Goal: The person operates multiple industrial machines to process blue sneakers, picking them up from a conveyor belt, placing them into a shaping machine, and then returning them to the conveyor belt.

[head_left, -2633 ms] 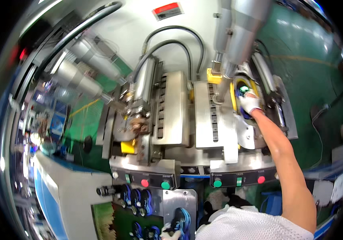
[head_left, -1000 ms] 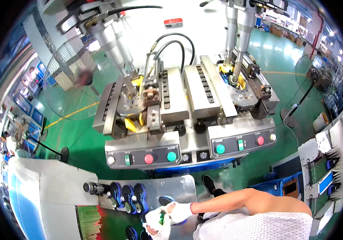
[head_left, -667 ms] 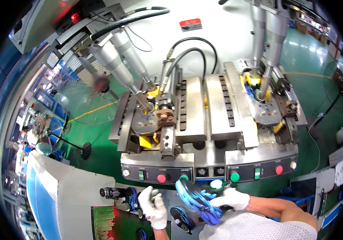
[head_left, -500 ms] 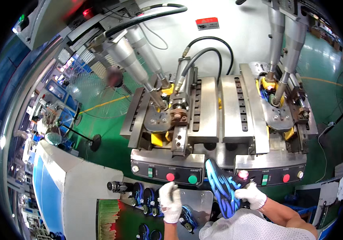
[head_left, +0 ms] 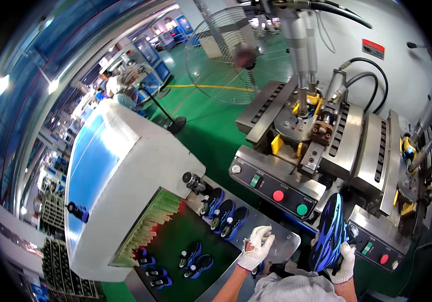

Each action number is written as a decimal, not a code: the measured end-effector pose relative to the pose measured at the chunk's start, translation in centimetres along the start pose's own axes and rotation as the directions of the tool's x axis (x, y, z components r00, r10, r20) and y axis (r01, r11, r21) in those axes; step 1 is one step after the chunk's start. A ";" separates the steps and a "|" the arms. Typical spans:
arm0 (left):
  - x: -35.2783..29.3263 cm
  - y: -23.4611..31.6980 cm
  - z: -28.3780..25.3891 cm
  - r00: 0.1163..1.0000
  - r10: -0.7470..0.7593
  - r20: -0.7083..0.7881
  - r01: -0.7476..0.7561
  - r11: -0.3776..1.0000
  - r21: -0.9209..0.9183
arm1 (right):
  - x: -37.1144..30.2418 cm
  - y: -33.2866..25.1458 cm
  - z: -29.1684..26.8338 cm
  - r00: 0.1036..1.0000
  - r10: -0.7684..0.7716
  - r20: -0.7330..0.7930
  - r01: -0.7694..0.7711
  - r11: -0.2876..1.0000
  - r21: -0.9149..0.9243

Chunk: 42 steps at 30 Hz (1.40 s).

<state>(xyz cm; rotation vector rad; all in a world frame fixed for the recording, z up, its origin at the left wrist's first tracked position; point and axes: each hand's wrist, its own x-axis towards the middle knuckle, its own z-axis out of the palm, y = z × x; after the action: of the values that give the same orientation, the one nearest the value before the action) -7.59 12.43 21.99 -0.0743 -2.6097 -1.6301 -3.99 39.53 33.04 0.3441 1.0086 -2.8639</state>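
Note:
My right hand [head_left: 346, 262], in a white knit glove, grips a blue and black shoe [head_left: 328, 234] near its lower end. The shoe stands almost upright, with its blue-streaked sole toward me. My left hand [head_left: 257, 247], gloved alike, hovers over the metal shelf [head_left: 280, 240], its fingers loosely bent and apart with nothing visible in them. Part of another shoe [head_left: 259, 269] shows beside my left wrist. Left of that hand, several shoes stand in a row on the shelf, among them a blue-edged black shoe [head_left: 234, 223].
A green conveyor belt [head_left: 175, 239] carries several shoes out of a machine opening with frayed green strips [head_left: 148, 226]. Ahead stands a metal press [head_left: 344, 136] with a button panel [head_left: 279, 189]. A second panel [head_left: 377, 241] lies to the right, and a fan [head_left: 226, 55] stands beyond.
The view has swung left, showing more of the conveyor and its shoes. My right hand still grips the shoe, now more upright. My left hand stays empty over the shelf.

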 end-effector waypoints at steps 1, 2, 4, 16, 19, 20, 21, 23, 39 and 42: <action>-0.4 -0.3 0.1 1.000 -0.030 -0.002 0.030 1.000 0.005 | -0.1 0.1 0.0 1.000 0.014 0.011 -0.014 1.000 -0.003; -0.7 -0.5 0.1 0.999 -0.043 -0.010 0.043 0.999 0.004 | -0.1 0.1 0.1 1.000 0.024 0.019 -0.024 1.000 -0.004; -1.0 -0.5 0.4 0.998 -0.055 -0.004 0.055 0.998 0.001 | 0.2 0.2 0.7 0.999 0.016 0.039 -0.012 0.996 -0.083; 0.7 0.1 0.7 0.996 -0.001 -0.088 -0.003 0.999 -0.042 | -0.1 -0.7 -0.6 0.983 0.110 -0.147 -0.125 0.988 -0.095; 2.2 0.8 0.4 0.990 0.110 -0.087 -0.111 0.994 -0.011 | 0.1 -0.6 -1.2 0.978 0.120 -0.173 -0.149 0.975 -0.164; 2.8 1.5 0.2 0.985 0.149 -0.082 -0.149 0.989 0.008 | 0.0 -0.8 -1.2 0.979 0.116 -0.167 -0.142 0.978 -0.152; 3.6 2.1 0.0 0.978 0.193 -0.076 -0.192 0.981 0.022 | -0.1 -0.9 -1.1 0.981 0.112 -0.157 -0.134 0.981 -0.138; 5.5 3.8 -0.4 0.957 0.287 -0.040 -0.284 0.957 0.064 | -0.2 -1.3 -0.9 0.981 0.114 -0.156 -0.134 0.983 -0.124; 39.2 5.8 7.8 0.822 0.465 0.330 -0.564 0.742 0.362 | 2.1 -4.8 -3.7 0.979 0.001 -0.202 -0.076 0.928 -0.365; 44.6 3.7 11.3 0.919 0.240 0.312 -0.372 0.786 0.493 | 2.4 -5.7 -3.4 0.928 -0.008 -0.373 -0.110 0.949 -0.296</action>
<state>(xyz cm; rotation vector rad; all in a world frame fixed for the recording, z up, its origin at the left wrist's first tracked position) -52.10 24.57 23.92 -0.6617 -2.9231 -0.7679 -6.56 46.06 33.35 0.8898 1.4637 -2.5812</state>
